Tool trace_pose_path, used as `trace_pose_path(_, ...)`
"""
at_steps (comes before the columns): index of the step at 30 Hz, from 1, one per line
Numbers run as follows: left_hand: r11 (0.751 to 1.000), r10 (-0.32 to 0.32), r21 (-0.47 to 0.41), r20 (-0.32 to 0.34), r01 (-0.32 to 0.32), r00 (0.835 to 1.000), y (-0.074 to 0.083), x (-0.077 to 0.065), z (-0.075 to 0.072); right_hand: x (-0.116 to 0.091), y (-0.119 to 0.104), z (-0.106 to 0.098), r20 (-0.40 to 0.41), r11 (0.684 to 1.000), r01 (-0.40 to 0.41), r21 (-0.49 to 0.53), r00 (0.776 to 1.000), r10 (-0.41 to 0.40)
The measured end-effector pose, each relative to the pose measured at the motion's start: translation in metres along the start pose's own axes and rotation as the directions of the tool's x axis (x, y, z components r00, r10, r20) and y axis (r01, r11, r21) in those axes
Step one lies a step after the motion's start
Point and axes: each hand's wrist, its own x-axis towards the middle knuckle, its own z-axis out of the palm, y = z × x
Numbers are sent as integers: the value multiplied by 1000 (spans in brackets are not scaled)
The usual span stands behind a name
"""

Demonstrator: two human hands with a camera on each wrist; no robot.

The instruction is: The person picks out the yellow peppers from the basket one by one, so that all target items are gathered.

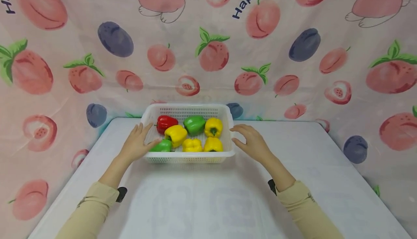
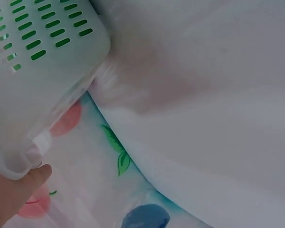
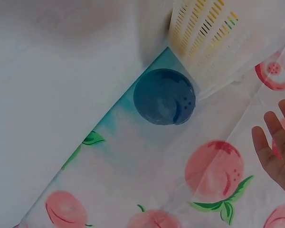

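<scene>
In the head view a white plastic basket [image 1: 189, 155] with slotted walls stands toward the back of the table. Inside lie a red bell pepper [image 1: 167, 122], a green bell pepper [image 1: 194, 124] behind, another green bell pepper [image 1: 163, 146] at the front left, and several yellow ones, such as the yellow bell pepper [image 1: 176, 135] near the middle. My left hand [image 1: 135, 145] is at the basket's left side, fingers extended along the rim, thumb over the front left corner. Just off the right rim, my right hand [image 1: 252, 143] has its fingers loosely bent, holding nothing; the right wrist view shows them apart from the basket [image 3: 213, 52].
A white-covered table [image 1: 195, 195] bears the basket, close to its back edge. Behind hangs a pink curtain [image 1: 182, 51] printed with fruit and rabbits. Dark wrist devices, such as the black band [image 1: 122, 194], show at the beige sleeves [image 1: 91, 210].
</scene>
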Motion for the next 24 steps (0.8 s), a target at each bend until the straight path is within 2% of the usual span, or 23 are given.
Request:
trace_pose_path(5,999,-10,48,31,8,999,4,-2,0,7,-1,0,30,1000,19,-20,999,-18)
trace_pose_path(13,997,-24,73,46,21,999,4,-3,-2,24,-8,3,133,996,87,-35,988,-81)
trace_pose_path(19,997,-34,64,51,31,998,4,-3,-2,40,-15,7,251,986,142,-85,961,-117)
trace_pose_path(24,997,-38,70,54,34,998,5,-3,-2,54,-20,13,369,984,141,-111,925,-91)
